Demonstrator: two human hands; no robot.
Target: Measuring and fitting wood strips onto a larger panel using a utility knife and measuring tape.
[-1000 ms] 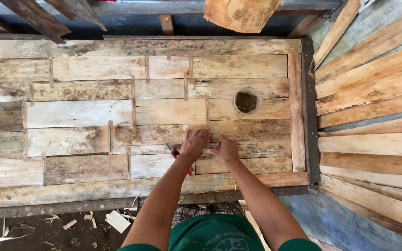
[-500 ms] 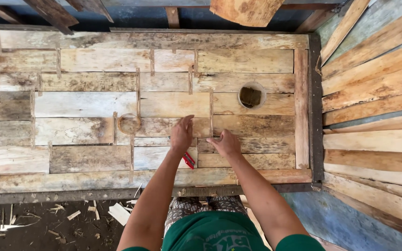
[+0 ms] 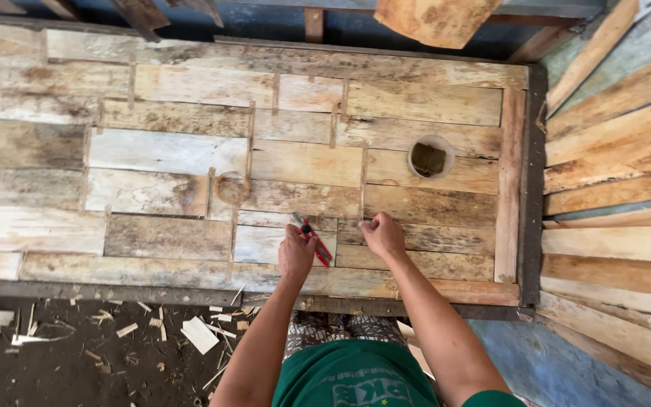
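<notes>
Nearest you: your green shirt (image 3: 352, 380) at the bottom edge, patterned cloth just above it, and both bare forearms reaching forward onto the table (image 3: 190, 154), a patchwork top of weathered wooden slats in grey, tan and pale tones.

Left hand (image 3: 296, 252): its grip is closed around a red-handled cutter (image 3: 315, 241), which angles from upper left to lower right, its dark tip pointing away from you toward a slat seam. The hand rests on the slats near the table's front edge.

Right hand (image 3: 383, 235): just beside the left, a little farther right, fingers curled and pressed down on the slats at the foot of a thin upright strip (image 3: 362, 181) set between two boards. It holds nothing that you can see; the fingertips are tucked under, so you cannot tell the exact grip.

Left of the hands, mid-table: a ring-shaped mark (image 3: 232, 187) in the wood. Right of the hands and farther off: a round hole (image 3: 429, 158) cut through a slat.

Below the table's front edge, on the left: dark earth floor (image 3: 62, 369) strewn with pale wood offcuts (image 3: 199, 334) and splinters.

Right side: a stack of longer planks (image 3: 619, 173), lying aslant, well apart from both hands.

Far edge: dark beams and one rough orange-brown board (image 3: 435, 19) overhanging the table's back.
</notes>
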